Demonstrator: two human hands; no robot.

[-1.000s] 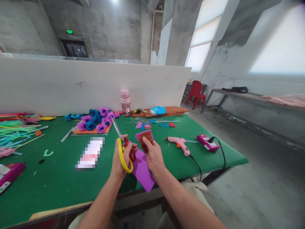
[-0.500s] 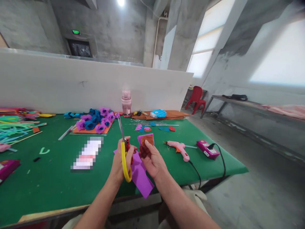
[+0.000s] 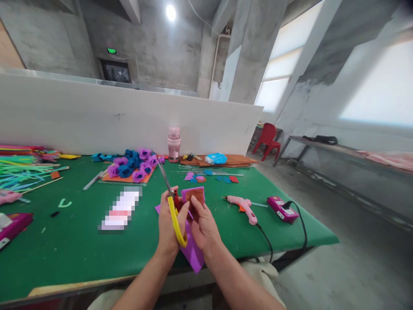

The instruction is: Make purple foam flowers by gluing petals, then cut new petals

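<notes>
My left hand is closed around scissors with a yellow and red handle, their blades pointing up and away. Its thumb and fingertips reach to the lower left of a small stack of purple and brown felt pieces. My right hand pinches that stack, thumb on the brown top piece. Below both hands lies a larger purple felt sheet, partly hidden by them and reaching over the table's front edge.
A pink glue gun with a cord lies right of my hands, beside a purple box. Felt flowers, a pink bottle and cut petals sit further back. Coloured strips spread at left on the green table.
My hands have come together. The felt stack has shifted slightly left, and my left thumb and fingers now reach its lower edge. The camera view has tilted up a little.
</notes>
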